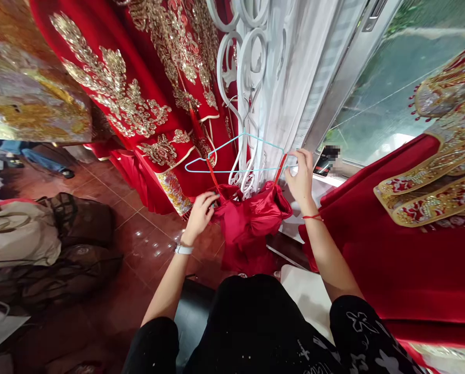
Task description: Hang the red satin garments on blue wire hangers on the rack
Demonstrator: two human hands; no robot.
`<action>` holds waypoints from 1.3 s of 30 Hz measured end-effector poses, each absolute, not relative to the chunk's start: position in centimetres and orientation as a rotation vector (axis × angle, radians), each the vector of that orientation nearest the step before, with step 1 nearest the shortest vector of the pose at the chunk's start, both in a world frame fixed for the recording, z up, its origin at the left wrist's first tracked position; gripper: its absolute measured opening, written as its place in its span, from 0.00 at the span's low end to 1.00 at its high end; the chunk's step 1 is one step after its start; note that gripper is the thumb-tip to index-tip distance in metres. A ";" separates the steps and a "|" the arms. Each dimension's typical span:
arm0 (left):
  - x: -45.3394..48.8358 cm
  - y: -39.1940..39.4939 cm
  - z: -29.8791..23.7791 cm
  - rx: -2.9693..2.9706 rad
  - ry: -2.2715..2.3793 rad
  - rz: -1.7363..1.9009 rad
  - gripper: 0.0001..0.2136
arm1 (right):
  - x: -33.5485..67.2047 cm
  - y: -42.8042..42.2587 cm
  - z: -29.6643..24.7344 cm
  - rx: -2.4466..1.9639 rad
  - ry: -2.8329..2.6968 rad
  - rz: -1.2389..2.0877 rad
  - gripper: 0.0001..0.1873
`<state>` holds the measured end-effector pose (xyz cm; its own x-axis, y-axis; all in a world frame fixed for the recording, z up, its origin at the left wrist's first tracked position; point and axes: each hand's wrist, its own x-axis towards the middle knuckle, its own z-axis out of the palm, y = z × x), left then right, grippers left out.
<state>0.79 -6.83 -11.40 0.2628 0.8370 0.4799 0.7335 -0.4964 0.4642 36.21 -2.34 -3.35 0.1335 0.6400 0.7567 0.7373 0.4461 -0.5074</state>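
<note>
The right hand (301, 179) covers the right tip of the blue hanger (244, 134), and whether the left hand (201, 212) grips the red dress (251, 223) cannot be told; the dress's lower end is partly hidden behind the black shirt (255, 322). Pixelation blurs the right part of the phone (324, 159) near the window's (376, 98) lower corner. On the floor (148, 244), the pale bag (22, 236) is cut off at left.
</note>
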 end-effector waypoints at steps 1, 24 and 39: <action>0.3 -7.3 -12.4 2.380 1.434 0.872 0.19 | 35.3 -2.6 -3.8 -1.231 -1.522 -0.128 0.19; -1.7 -7.1 -4.5 2.314 1.200 0.494 0.09 | 19.8 -2.5 -5.4 -1.456 -2.038 0.049 0.22; -1.0 -6.4 -5.4 1.510 1.764 1.737 0.03 | 19.9 -2.2 -7.0 -1.442 -1.978 -0.093 0.22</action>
